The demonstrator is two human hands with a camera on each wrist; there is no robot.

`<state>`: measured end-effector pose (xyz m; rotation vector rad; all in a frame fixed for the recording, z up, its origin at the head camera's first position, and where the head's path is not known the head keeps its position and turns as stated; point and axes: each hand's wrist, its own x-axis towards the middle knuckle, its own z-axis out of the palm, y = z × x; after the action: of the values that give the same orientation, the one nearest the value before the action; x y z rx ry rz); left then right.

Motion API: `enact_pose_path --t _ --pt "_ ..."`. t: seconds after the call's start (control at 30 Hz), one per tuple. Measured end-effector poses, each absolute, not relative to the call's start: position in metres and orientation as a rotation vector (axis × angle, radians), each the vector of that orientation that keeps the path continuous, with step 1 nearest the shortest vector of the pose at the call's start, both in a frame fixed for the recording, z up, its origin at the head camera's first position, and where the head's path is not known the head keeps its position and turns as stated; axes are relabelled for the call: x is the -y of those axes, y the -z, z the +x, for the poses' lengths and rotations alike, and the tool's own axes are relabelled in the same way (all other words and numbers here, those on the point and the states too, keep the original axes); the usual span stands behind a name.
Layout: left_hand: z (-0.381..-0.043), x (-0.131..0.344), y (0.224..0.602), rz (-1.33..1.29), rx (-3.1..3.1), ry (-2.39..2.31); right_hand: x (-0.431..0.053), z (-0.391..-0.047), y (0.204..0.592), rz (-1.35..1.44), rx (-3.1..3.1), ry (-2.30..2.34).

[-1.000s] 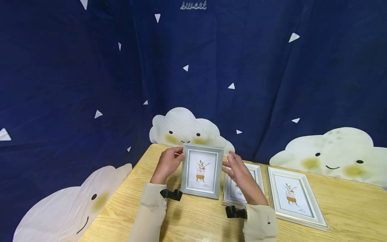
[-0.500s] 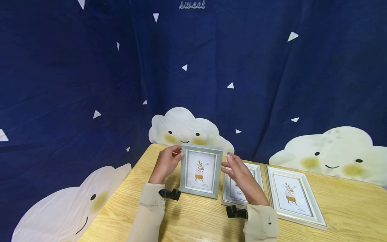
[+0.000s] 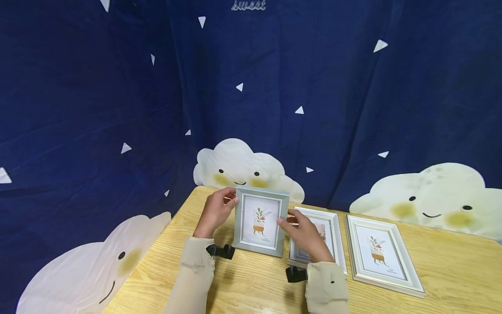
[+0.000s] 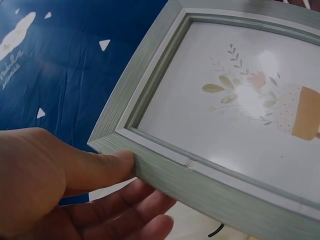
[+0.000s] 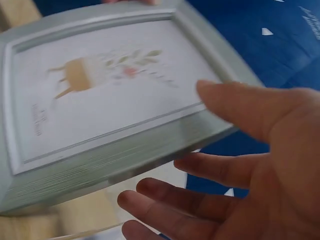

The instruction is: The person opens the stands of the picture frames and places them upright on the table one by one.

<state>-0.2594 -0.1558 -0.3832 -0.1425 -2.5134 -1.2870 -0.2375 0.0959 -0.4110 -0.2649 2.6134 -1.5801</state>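
Observation:
A small grey-green picture frame (image 3: 259,224) with a plant print stands upright on the wooden table (image 3: 255,285). My left hand (image 3: 226,204) grips its upper left edge; in the left wrist view the thumb (image 4: 100,167) presses the frame's (image 4: 225,100) side and the fingers curl behind it. My right hand (image 3: 288,221) takes the frame's right edge. In the right wrist view its thumb (image 5: 225,102) lies over the front of the frame (image 5: 100,100) and the fingers (image 5: 200,167) reach behind.
Two white frames lie flat on the table to the right, one (image 3: 331,229) partly under my right hand and a larger one (image 3: 378,253) beyond it. A dark blue curtain (image 3: 274,87) with cloud faces hangs close behind and to the left.
My right hand moved left from beside the frame onto its right edge, thumb now over the front. The frame and my left hand stayed put.

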Motion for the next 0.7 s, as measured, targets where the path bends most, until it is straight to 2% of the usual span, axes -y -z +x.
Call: enact_pose_path --t 0.37,0.7 --pt "-0.260 0.156 0.384 -0.144 2.511 1.300 -0.094 -0.239 0.423 -0.305 -2.736 1.405" --pt "-0.259 0.164 0.386 -0.175 2.619 1.348 -0.093 -0.240 0.428 -0.285 -2.598 1.574"
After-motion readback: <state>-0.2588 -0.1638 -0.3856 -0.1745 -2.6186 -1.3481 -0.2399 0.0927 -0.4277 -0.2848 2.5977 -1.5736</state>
